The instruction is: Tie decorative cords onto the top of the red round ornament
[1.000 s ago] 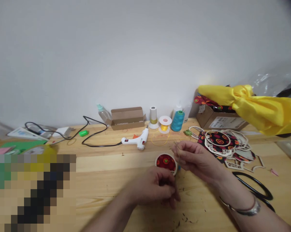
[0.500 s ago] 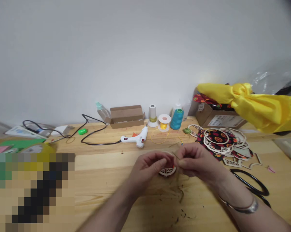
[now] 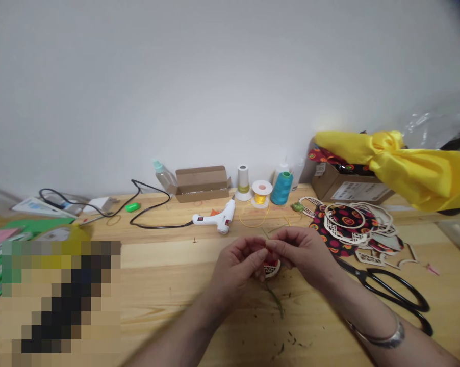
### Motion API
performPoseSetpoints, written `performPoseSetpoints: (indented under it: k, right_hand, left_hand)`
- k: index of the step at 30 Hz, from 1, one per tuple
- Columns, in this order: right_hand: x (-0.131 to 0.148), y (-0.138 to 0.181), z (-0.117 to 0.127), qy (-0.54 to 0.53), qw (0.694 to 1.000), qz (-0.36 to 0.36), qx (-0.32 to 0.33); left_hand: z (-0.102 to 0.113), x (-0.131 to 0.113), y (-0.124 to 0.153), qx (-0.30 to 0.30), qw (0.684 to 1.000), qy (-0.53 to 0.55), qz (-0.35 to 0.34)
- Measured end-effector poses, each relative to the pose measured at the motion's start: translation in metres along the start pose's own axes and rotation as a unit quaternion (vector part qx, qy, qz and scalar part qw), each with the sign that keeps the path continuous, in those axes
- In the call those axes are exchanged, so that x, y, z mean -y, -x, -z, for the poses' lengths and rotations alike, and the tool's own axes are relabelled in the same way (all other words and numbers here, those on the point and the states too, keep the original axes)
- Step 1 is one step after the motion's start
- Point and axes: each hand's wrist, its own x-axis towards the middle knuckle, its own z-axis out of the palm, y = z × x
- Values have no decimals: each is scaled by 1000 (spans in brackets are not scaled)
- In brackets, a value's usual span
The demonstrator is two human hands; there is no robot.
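Cord (image 3: 278,300), thin and greenish, trails below the person's 2 hands, which meet over the wooden table (image 3: 169,300). The right hand (image 3: 297,251) is nearly closed, thumb and forefinger pinched together on the cord, a short end of which seems to stick up just above the pinch. The left hand (image 3: 239,262) is half curled, thumb near forefinger, its fingertips right beside those of the right; whether it grips anything, I cannot tell. A small round ornament (image 3: 271,270), red inside a pale latticed rim, shows beneath and between the hands (only its lower edge is plain to see).

A metal bracelet (image 3: 393,336) circles the right wrist. Black-handled scissors (image 3: 398,290) lie beside that forearm, which covers part of them. Beyond are pale cut-out frames (image 3: 369,256) heaped with dark patterned cloth (image 3: 339,248).

Past the hands, toward the left, a white glue gun (image 3: 212,220) lies on its side, its black cable (image 3: 157,227) looping away. Behind it stands an open cardboard box (image 3: 203,189), and to the right of that, a spool of yellow cord (image 3: 260,198) and a blue-green thread cone (image 3: 282,189). Knotted yellow fabric (image 3: 421,173) drapes over a carton (image 3: 325,184) at the far right.
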Motion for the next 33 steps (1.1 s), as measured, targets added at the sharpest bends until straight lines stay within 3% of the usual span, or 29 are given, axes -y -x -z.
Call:
performPoseSetpoints:
  k: [18,25,29,33]
  right_hand:
    - [-4,-2,-2,-41,999,-12,5]
    - [-3,-2,-4,-32,999,-14,0]
    - [-3,-2,-3,-58,998,-19,1]
    - [-3,-3,-2,-129,991,-21,11]
  left_hand:
    - [-1,-3,-1,-55,998,2,28]
    - [0,-5,0,-27,999,17,33]
    - [-2,-5,3,-44,994,-96,6]
    - [-5,-3,5,-68,956,-263,-110]
